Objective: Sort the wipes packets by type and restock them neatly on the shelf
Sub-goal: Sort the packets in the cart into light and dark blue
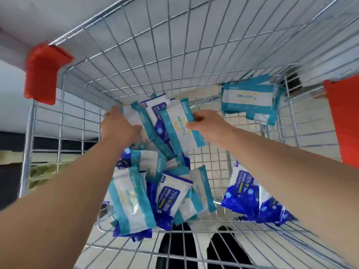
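Note:
A wire shopping cart [147, 61] holds a heap of wipes packets, some teal-and-white [130, 199], some dark blue [169, 197]. My right hand [206, 123] grips a teal-and-white packet [180, 123] at its right edge, lifted over the far end of the heap. My left hand [118, 127] reaches into the same far cluster and its fingers are round another teal packet [134, 115]. A small stack of teal packets [246, 98] lies at the cart's far right corner. Two blue packets [242, 193] lie near the right side.
Red plastic corner guards [42, 72] sit on the cart's rim at left and right [343, 121]. A white shelf edge [17, 47] runs past the cart at the upper left. Bare wire floor shows in the cart's right middle. Dark shoes [225, 247] are visible below the cart.

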Available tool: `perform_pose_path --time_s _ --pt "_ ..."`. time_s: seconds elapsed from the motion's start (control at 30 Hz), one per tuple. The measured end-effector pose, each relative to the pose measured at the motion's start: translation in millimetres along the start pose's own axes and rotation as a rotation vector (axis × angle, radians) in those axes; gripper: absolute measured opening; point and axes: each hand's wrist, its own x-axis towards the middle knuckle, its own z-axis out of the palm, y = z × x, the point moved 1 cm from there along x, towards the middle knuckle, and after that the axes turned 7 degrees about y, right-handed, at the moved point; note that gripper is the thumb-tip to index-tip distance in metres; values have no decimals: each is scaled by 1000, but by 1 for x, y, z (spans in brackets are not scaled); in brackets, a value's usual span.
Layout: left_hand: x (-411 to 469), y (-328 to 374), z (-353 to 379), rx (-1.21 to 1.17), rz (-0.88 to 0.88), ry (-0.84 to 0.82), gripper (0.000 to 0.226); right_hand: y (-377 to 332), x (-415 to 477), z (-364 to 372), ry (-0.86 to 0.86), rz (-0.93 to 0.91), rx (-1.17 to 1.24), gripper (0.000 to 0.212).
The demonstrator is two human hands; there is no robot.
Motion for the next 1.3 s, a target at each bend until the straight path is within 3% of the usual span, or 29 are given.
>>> perform_pose_path --time_s 0.2,0.37,0.53,0.67,0.73,0.87,0.93,1.03,1.17,1.3 --pt "16 -10 -2 -142 57 -143 53 -12 17 28 44 64 84 29" --pt "27 4 -15 -447 27 61 37 -27 24 30 -1 92 366 26" --pt "26 23 -12 -969 -207 -343 13 -40 30 27 -24 100 473 20" --pt "16 29 -13 -1181 -330 -443 3 -43 28 21 -32 79 445 30" --pt "14 24 -10 -1062 -269 -502 7 -39 25 13 -22 74 387 36" --pt "4 13 -4 -268 207 -535 32 -19 18 -8 68 80 207 37" --pt "-5 15 1 -80 308 -572 45 -7 13 -14 96 107 188 36" --pt "-13 22 6 228 503 -571 44 10 7 -17 116 151 169 32" --pt "-14 20 9 214 475 -549 46 24 2 -20 122 198 159 26" --pt "-11 21 -2 11 446 -398 34 30 -5 -25 125 208 182 22"
